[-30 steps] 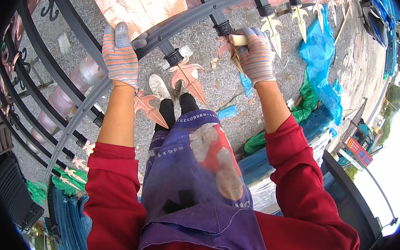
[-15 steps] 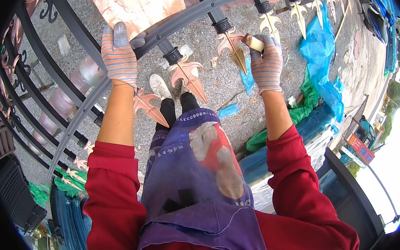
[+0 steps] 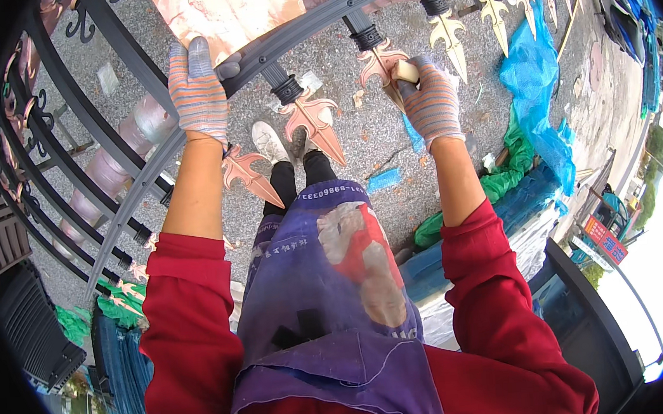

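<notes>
While the dark metal railing [image 3: 318,33] ran across the top of the view in a curve, the left hand [image 3: 197,85], in a striped knit glove, was wrapped over its top rail, fingers closed around the bar. The right hand [image 3: 432,102], gloved the same way, was clamped on a small pale block [image 3: 405,71] and pressed it against the copper-coloured spearhead finial [image 3: 378,61] just right of centre; block and finial were touching. The two hands were well apart, with one more finial [image 3: 313,119] hanging between them below the rail, and another [image 3: 249,174] just beside the left forearm. Further finials [image 3: 446,30], paler gold in tone, continued to the right along the rail, each below a ribbed black collar [image 3: 369,39]. Whether the block was abrasive or a sponge could not be told. Below the hands the person wore a purple apron [image 3: 330,285] over red sleeves [image 3: 184,312], and white shoes [image 3: 270,142] stood on grey gravel ground [image 3: 373,141]. A blue plastic sheet [image 3: 532,82] lay to the right of the right hand, with green sheeting [image 3: 509,181] beneath it near the right elbow. A second railing section [image 3: 54,151] with scrollwork stood at the left. Nothing lay between the right hand and the finial it worked; the rail itself sat between the left hand and the ground.
</notes>
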Demonstrator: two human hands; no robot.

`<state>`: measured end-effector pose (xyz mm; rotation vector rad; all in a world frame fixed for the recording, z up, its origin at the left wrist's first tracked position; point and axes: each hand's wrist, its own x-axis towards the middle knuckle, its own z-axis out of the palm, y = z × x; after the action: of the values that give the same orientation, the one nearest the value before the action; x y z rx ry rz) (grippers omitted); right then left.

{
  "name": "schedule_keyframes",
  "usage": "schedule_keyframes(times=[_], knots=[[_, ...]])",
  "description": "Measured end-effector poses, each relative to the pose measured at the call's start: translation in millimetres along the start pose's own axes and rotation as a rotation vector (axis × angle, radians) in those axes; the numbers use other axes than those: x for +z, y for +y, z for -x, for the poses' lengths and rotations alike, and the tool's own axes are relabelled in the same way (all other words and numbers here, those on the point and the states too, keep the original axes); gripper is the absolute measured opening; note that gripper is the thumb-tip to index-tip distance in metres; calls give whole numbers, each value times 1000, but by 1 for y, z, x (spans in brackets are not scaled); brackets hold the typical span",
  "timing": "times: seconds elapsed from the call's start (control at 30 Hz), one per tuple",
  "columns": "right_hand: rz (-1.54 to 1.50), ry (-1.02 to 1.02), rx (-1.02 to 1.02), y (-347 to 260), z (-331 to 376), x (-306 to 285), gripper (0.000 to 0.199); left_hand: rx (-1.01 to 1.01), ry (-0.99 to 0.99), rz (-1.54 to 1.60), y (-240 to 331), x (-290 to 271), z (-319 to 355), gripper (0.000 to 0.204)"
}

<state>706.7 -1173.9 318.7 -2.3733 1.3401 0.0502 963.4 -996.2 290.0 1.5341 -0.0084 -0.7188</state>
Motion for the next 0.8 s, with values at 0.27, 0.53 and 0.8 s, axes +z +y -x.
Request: schedule_keyframes(times=[0.27, 0.53, 0.8], knots=[[-137, 152, -91, -3, 13, 13, 25, 59, -32, -51, -11, -3, -2, 28], [-57, 123, 50, 30, 69, 22, 21, 80, 5, -41, -1, 4, 2, 28], [-40, 150, -31, 20, 66, 31, 23, 39, -13, 46, -6, -3, -4, 30]])
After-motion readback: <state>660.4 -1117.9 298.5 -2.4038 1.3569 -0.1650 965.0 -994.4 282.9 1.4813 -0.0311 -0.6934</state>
